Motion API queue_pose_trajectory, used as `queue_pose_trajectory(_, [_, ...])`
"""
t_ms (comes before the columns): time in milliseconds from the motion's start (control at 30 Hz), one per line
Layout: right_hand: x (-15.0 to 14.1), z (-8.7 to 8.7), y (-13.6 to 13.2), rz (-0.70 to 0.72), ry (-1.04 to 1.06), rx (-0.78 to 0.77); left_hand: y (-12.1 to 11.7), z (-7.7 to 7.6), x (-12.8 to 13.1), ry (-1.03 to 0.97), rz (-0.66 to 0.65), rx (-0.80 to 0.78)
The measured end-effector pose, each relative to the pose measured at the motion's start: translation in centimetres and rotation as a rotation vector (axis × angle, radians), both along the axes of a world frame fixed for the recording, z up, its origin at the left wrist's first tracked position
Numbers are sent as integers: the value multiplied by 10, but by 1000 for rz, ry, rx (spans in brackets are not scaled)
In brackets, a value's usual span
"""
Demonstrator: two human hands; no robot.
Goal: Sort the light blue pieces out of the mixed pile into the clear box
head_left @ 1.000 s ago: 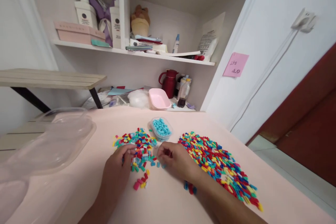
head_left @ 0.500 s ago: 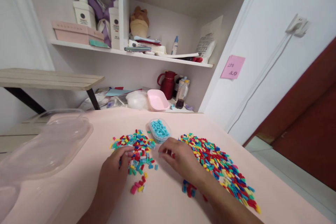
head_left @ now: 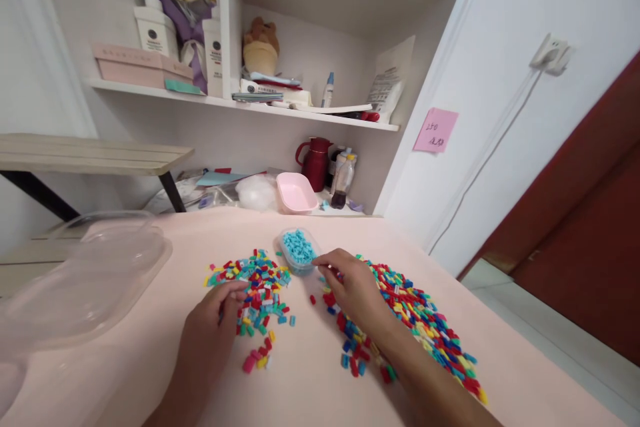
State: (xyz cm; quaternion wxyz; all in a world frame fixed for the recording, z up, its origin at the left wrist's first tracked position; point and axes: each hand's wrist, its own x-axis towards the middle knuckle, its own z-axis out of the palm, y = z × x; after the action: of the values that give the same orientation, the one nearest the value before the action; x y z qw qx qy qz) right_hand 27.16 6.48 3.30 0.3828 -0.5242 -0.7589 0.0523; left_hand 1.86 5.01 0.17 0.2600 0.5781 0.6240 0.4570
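My left hand (head_left: 210,321) rests at the near left side of a small pile of coloured toy bricks (head_left: 261,288). Its fingers are curled in with the thumb close to them; whatever they may hold is hidden. My right hand (head_left: 356,288) reaches over the near left part of a larger pile of mixed bricks (head_left: 425,320). Its thumb and forefinger are pinched at the right rim of a clear plastic tub (head_left: 304,271). Light blue bricks (head_left: 299,246) fill that tub. Anything in the pinch is too small to make out.
Clear plastic lids or trays (head_left: 100,280) lie at the left on the pink table cover (head_left: 295,393). Behind stand a pink basin (head_left: 297,193), a dark red jug (head_left: 316,163) and a bottle (head_left: 343,181). A few loose bricks (head_left: 257,355) sit near the front.
My right hand has moved from beside the small pile up to the tub's right rim. A red brick now shows between the piles. My left hand has barely shifted.
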Motion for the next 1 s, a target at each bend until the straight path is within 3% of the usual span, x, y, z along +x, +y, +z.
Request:
queue_pose_trajectory(200, [23, 1, 8, -289, -230, -113, 3, -4, -1, 11, -14, 2])
queue_pose_trajectory(533, [12, -20, 23, -194, -381, -207, 3, -5, 0, 5, -15, 22])
queue_pose_trajectory(800, [13, -13, 18, -82, -229, -213, 2, -7, -1, 17, -9, 28])
queue_pose_trajectory(1000, [5, -9, 24, -77, 92, 90, 4, -9, 0, 26, -16, 22])
